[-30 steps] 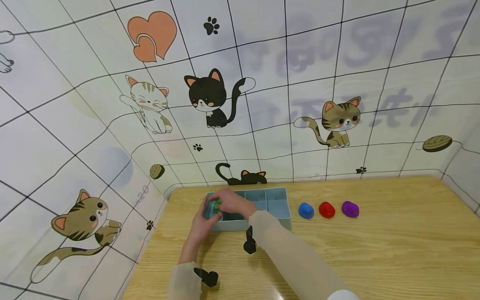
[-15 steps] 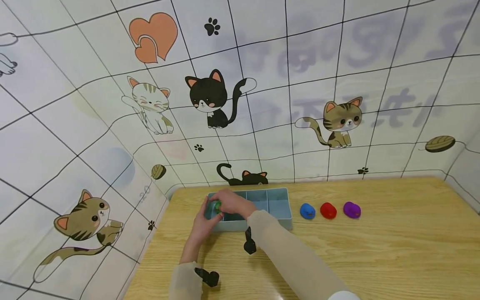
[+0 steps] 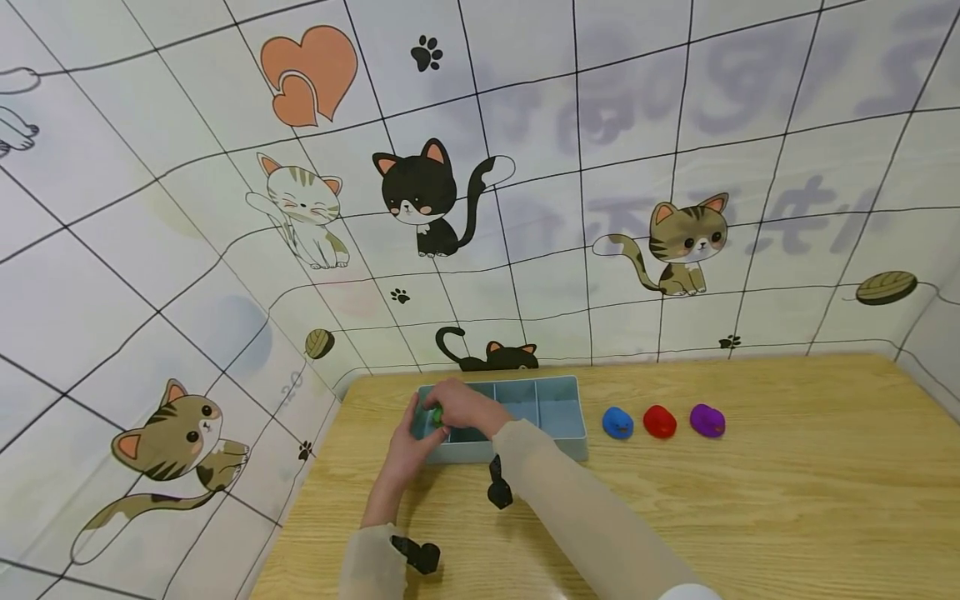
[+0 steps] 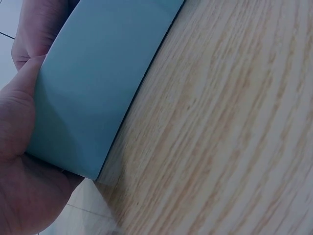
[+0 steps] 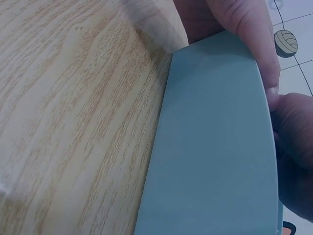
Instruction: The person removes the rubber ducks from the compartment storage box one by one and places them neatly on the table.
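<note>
A light blue divided storage box (image 3: 561,417) stands at the table's back left, with a row of compartments. My left hand (image 3: 408,446) grips its left end, thumb over the front rim and fingers round the far side. My right hand (image 3: 461,406) reaches into the leftmost compartment and holds a small green toy (image 3: 438,417), mostly hidden by the fingers. In the left wrist view the left hand (image 4: 24,142) wraps the corner of the box (image 4: 102,78). From the right wrist, the front wall of the box (image 5: 215,137) hides the right fingertips.
To the right of the box, a blue toy duck (image 3: 618,423), a red toy duck (image 3: 660,422) and a purple toy duck (image 3: 707,421) lie in a row on the wooden table (image 3: 750,508). A wall (image 3: 547,275) with printed cats rises behind.
Less of the green toy shows between the right fingers than a second ago. Both hands stay at the box's left end. The whole view has shifted slightly.
</note>
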{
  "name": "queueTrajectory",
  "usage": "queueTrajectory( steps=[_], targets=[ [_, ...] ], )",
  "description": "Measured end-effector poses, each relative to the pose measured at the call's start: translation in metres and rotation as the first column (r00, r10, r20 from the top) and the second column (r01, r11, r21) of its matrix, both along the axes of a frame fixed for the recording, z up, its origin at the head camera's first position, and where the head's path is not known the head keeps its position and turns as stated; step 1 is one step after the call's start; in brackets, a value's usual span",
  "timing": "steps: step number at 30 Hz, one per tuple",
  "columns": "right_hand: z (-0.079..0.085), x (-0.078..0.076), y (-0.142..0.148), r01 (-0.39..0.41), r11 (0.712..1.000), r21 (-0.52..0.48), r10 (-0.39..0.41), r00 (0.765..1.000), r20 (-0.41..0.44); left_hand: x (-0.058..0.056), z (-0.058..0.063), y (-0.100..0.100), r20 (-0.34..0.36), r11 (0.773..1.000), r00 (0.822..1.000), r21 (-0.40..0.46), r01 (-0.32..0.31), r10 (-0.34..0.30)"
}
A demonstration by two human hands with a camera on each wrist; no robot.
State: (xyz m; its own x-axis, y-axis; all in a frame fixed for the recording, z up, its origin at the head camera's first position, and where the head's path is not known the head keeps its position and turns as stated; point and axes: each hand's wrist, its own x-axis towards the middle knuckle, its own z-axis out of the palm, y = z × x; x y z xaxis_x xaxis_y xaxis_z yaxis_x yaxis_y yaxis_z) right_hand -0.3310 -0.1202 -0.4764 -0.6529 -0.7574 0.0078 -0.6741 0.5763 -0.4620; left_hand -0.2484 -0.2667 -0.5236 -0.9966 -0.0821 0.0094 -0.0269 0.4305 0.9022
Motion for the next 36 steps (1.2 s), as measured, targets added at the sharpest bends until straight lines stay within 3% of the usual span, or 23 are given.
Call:
queueTrajectory(
  steps=[14,18,22,26,36],
  targets=[
    [-0.002,-0.001,-0.003,-0.008,0.999,0.049,0.009,1.0,-0.011,-0.002,-0.003,-0.001,0.0,1.0,1.0,0.002,0.015,-0.015],
    [-0.003,-0.001,0.001,-0.049,0.999,-0.002,0.048,0.998,-0.034,-0.001,-0.003,0.0,0.002,1.0,1.0,0.0,0.014,-0.014],
    [-0.002,-0.002,0.006,-0.075,0.993,-0.09,0.075,0.997,-0.001,-0.001,-0.003,0.001,-0.006,1.0,1.0,0.003,0.019,-0.019],
    [-0.003,-0.006,0.008,-0.053,0.987,-0.151,0.064,0.995,0.07,-0.002,-0.001,0.001,-0.019,1.0,1.0,0.005,0.012,-0.012],
    [0.007,-0.002,0.015,-0.005,0.975,-0.221,0.036,0.99,0.134,-0.001,-0.003,-0.001,-0.03,0.999,0.999,-0.04,0.01,-0.012]
  ],
)
